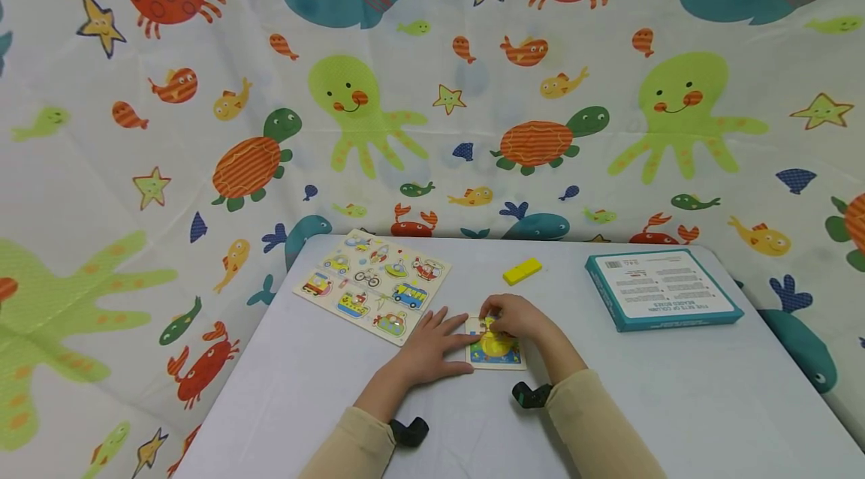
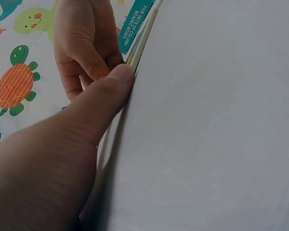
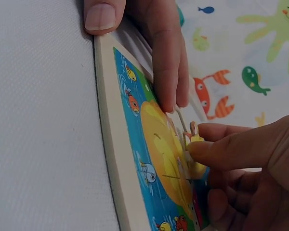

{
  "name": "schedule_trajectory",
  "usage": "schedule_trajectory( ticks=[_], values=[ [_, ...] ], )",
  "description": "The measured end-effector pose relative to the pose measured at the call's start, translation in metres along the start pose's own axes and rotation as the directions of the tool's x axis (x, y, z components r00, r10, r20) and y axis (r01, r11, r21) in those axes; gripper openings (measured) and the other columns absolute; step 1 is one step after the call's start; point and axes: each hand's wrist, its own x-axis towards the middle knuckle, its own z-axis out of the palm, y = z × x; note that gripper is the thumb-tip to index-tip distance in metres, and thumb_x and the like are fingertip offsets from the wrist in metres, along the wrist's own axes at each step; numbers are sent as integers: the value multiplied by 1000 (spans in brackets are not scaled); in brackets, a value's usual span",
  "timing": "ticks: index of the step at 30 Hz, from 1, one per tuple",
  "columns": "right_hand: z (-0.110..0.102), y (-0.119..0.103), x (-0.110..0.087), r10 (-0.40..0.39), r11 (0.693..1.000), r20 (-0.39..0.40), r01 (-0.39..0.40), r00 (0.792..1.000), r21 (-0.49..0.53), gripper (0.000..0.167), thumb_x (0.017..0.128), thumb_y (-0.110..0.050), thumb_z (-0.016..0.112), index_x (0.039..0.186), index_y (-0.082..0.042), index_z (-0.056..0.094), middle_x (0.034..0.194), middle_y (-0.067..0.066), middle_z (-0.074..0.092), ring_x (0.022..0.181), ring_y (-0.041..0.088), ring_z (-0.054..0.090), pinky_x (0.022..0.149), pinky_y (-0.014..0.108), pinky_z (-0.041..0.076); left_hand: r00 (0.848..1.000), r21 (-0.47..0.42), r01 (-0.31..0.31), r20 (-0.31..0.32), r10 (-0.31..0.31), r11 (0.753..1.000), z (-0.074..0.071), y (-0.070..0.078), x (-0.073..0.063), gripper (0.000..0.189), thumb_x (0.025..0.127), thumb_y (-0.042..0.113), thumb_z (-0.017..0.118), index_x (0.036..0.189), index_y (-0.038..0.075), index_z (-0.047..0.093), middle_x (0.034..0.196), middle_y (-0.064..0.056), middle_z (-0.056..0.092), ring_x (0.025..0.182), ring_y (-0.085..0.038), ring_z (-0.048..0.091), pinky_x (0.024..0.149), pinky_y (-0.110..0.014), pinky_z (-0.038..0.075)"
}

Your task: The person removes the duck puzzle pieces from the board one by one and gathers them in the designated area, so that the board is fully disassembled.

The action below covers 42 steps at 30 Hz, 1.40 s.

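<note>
Workpiece: small square wooden puzzle board (image 1: 496, 359) with a pale wood border and a printed picture of a large yellow duck on blue water with small fish, lying flat on the white-covered table (image 1: 270, 419) between the two hands. Left hand (image 1: 432, 347): fingers extended and spread, thumb against the board's near left corner, fingertips resting on the left part of the board. Right hand (image 1: 516, 316): thumb and fingers pinching a small yellow puzzle piece (image 3: 198, 168) at the upper part of the board. In the right wrist view the fingers cover much of this piece; whether it is fully clear of the board cannot be determined. Larger pale wooden board (image 1: 368, 295) printed with colourful vehicles: flat on the table, turned at an angle, its near right corner just beside the left hand. Yellow rectangular block (image 1: 522, 271): beyond the right hand, apart from both boards. Flat teal box (image 1: 665, 287) with a white printed panel: at the right of the table, lettering upside down in the head view. White fabric backdrop (image 1: 405, 43) with printed sea animals: behind the table. Beige sleeves (image 1: 601, 419) cover both forearms; a black device (image 1: 409, 432) sits at each wrist.
</note>
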Motion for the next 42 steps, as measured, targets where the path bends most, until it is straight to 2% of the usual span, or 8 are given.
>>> schedule_trajectory(
  ticks=[10,16,20,28,34,42],
  values=[
    [-4,-2,-1,27,999,2,-27,1000,35,20,86,-8,72,99,-23,69,101,1,66,88,20,55,76,30,53,1000,-1,5,2,-5,1000,-1,1,0,58,89,73,48,144,55,39,162,9,30,152,-35,19,122,-59,15],
    [-5,3,2,27,998,8,-28,1000,52,18,87,-9,71,101,-20,72,100,0,67,85,19,57,75,31,52,1000,2,1,-6,-1,1000,-1,1,0,58,89,72,49,144,54,40,162,8,31,152,-35,19,122,-59,16],
    [-5,6,3,33,998,4,-33,999,53,15,88,-12,71,99,-22,74,97,-3,68,85,17,56,78,31,51,1000,5,1,-7,-1,1000,-2,2,0,58,89,71,50,144,53,41,161,8,32,152,-36,20,122,-59,16],
    [-8,10,0,15,997,15,-16,1000,75,19,93,-14,65,105,-25,74,98,-1,67,80,18,56,70,29,47,1000,14,5,-3,-5,1000,-1,2,0,59,89,72,49,144,53,40,161,8,31,152,-36,20,122,-59,16],
    [-11,13,-3,8,996,-11,-7,1000,86,18,94,-14,64,106,-24,72,97,1,66,80,18,56,72,29,48,1000,20,6,-5,-6,1000,0,2,0,59,89,73,49,144,54,40,161,8,32,152,-36,21,122,-59,17],
    [-14,18,-4,10,982,-31,-4,999,190,13,94,-15,64,103,-20,71,90,4,63,70,21,56,65,27,49,1000,21,7,-8,-7,1000,-1,2,0,59,89,73,49,144,53,41,161,8,32,152,-36,21,122,-59,18]
  ],
)
